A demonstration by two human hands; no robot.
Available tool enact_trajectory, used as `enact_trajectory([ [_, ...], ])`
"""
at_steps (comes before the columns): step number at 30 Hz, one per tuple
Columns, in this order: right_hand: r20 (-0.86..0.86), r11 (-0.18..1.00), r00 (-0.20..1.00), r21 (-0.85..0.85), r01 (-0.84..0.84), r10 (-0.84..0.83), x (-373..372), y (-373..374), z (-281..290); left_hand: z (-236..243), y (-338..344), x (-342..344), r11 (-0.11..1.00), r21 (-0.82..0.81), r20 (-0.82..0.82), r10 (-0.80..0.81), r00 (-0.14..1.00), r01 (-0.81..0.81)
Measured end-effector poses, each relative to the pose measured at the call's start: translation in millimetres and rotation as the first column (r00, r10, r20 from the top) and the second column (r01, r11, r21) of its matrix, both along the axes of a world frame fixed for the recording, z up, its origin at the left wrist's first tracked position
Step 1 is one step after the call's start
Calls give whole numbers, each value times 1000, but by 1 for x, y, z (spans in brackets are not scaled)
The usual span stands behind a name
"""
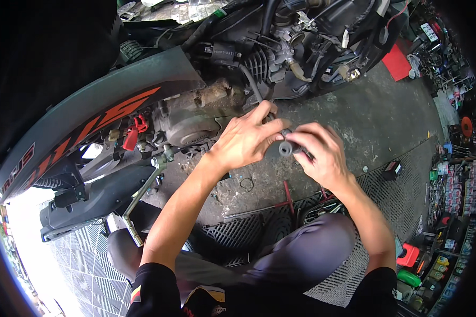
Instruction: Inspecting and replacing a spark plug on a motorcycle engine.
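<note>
In the head view my left hand grips a black cable, which runs down from a black ignition coil on the motorcycle. My right hand pinches the dark rubber cap at the cable's lower end, close to my left fingertips. The cap's round open end faces me. Up and left of my hands is the weathered metal engine case, below a grey-and-orange body panel.
A kick lever juts out at lower left beside the black exhaust. Red-handled tools lie on the floor mat below my hands. A dark box sits to the right. Shelves of parts, bottles and containers line the right edge.
</note>
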State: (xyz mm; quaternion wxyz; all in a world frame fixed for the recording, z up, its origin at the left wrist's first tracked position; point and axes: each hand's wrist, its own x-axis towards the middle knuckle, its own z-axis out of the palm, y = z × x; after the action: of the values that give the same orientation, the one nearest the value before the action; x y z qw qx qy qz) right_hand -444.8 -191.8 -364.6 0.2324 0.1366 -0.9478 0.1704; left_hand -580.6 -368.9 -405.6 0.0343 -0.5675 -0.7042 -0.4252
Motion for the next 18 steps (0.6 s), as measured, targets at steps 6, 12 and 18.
enact_trajectory([
  [6, -3, 992, 1000, -125, -7, 6, -6, 11, -2, -3, 4, 2, 997, 29, 83, 74, 994, -77],
  [12, 133, 951, 991, -305, 47, -7, -6, 16, -12, -18, 10, 0, 996, 64, 144, 48, 988, -58],
  [18, 153, 983, 988, -186, 1, 28, -8, 14, -3, -28, 9, 0, 985, 153, 132, 56, 990, -76],
])
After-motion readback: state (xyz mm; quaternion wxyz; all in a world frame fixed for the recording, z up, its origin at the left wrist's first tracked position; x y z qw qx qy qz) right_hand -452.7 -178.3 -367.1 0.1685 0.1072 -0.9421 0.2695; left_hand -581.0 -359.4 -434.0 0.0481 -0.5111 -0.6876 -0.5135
